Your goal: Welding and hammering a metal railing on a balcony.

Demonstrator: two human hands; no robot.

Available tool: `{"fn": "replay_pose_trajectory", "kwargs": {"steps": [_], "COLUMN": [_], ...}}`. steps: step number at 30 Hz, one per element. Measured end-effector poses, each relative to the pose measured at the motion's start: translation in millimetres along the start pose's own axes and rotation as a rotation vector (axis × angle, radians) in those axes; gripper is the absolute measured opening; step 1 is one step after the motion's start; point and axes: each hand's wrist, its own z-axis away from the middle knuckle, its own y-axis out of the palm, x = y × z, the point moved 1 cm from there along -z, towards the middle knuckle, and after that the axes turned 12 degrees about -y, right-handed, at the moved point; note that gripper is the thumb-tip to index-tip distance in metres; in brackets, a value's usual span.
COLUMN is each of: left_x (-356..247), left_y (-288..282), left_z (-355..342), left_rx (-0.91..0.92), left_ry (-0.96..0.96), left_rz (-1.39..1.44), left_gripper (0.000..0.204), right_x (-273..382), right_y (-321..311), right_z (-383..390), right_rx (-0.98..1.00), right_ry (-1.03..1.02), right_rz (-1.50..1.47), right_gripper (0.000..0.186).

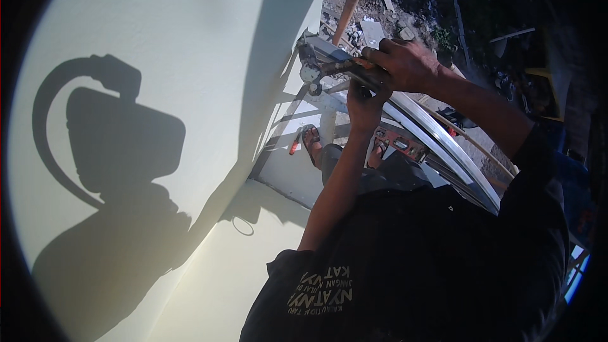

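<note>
My right hand (408,66) curls around a hammer-like tool (335,66), its head beside the pale wall (171,19) near the end of a metal railing (437,132); how far my left hand (367,106), just below, is open or what it grips, I cannot tell. Below are my 2 sandaled feet (311,139); rubble (405,22) lies beyond.

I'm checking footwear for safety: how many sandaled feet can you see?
2: the person's left foot, beside a red-handled item, and right foot, beside a red object. No others show; dark areas could hide more.
</note>
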Motion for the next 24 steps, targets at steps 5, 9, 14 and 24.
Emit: {"fn": "replay_pose_trajectory", "kwargs": {"steps": [5, 9, 14, 24], "left_x": [-6.3, -9.7, -8.1, -15.4], "left_y": [2.9, 5.5, 5.1, 10.8], "left_z": [5.5, 10.2, 9.3, 21.2], "left_rx": [0.014, 0.009, 0.028, 0.065], "left_ry": [-0.019, -0.002, -0.099, -0.057], "left_rz": [-0.014, 0.023, 0.011, 0.086], "left_gripper": [0.053, 0.052, 0.052, 0.059], "right_x": [-8.2, -15.4, -23.5, -25.0], "right_y": [-3.8, -7.4, -11.8, -24.6], "right_z": [-1.7, -5.9, -8.3, -5.3], "right_rx": [-0.025, -0.002, -0.034, -0.026], "right_ry": [-0.124, -0.067, -0.043, -0.14], "right_rz": [-0.002, -0.027, -0.018, -0.028], "right_gripper": [0.037, 0.038, 0.038, 0.037]}}
